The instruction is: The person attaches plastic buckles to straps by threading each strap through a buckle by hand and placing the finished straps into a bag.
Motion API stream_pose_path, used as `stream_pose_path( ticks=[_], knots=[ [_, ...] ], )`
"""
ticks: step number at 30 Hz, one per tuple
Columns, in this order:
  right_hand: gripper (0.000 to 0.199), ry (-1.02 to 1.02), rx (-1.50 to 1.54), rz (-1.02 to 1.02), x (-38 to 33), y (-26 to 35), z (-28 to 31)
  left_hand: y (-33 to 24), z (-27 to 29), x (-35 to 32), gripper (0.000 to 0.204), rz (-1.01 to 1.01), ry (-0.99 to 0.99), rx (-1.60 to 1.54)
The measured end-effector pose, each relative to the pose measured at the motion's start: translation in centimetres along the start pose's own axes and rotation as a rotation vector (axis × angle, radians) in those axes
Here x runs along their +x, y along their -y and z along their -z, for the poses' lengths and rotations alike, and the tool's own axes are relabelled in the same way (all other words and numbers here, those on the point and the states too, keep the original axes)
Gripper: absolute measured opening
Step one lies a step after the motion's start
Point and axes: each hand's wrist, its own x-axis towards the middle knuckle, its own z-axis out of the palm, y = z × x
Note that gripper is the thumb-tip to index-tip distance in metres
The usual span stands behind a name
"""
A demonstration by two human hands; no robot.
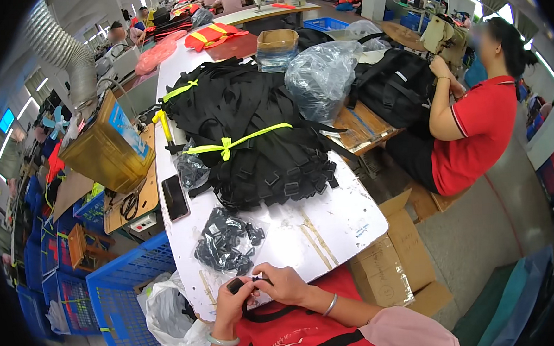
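Both my hands are together at the near edge of the white table (350, 225), over red cloth with black straps (338, 345) in my lap. My left hand (230, 304) is closed on a small black piece (235, 285), perhaps a buckle. My right hand (286, 285) pinches a thin black part (262, 279) right beside it; whether the two are joined I cannot tell. Just beyond lies a clear bag of small black plastic parts (229, 240). Farther back is a big pile of black straps with buckles (241, 112), tied with yellow-green bands (226, 148).
A phone (175, 197) lies at the table's left edge. A blue crate (123, 303) with a white plastic bag (171, 316) stands left, an open cardboard box (390, 264) right. Right of the table, a co-worker in red (478, 135) handles a black bag (395, 86).
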Motion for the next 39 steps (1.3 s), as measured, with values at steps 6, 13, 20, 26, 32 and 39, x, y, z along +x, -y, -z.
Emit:
stream_pose_path(
  ticks=[6, 13, 20, 26, 32, 39],
  knots=[
    [0.019, -0.034, -0.079, 0.112, 0.3, -0.7, 0.0, 0.7, -0.3, -0.3, 0.009, -0.143, -0.121, 0.150],
    [0.019, 0.180, 0.252, -0.205, -0.2, -2.0, 0.3, -0.3, 1.3, 0.0, 0.015, -0.311, -0.235, 0.127],
    [0.021, 0.447, 0.926, -0.483, -0.2, -1.3, -1.3, 0.6, -1.8, 1.1, 0.054, -0.352, -0.298, -0.099],
    [0.019, 0.299, 1.055, -0.619, 0.0, -1.8, -1.4, 2.2, -2.9, 0.7, 0.062, -0.372, -0.196, -0.181],
    [0.020, 0.360, 0.870, -0.540, -0.4, -2.1, -1.5, 1.6, -2.5, 1.2, 0.060, -0.343, -0.295, -0.219],
    [0.018, 0.282, 1.133, -0.599, -0.2, -2.0, -1.9, 2.4, -4.1, 1.0, 0.065, -0.462, -0.304, -0.002]
  ],
)
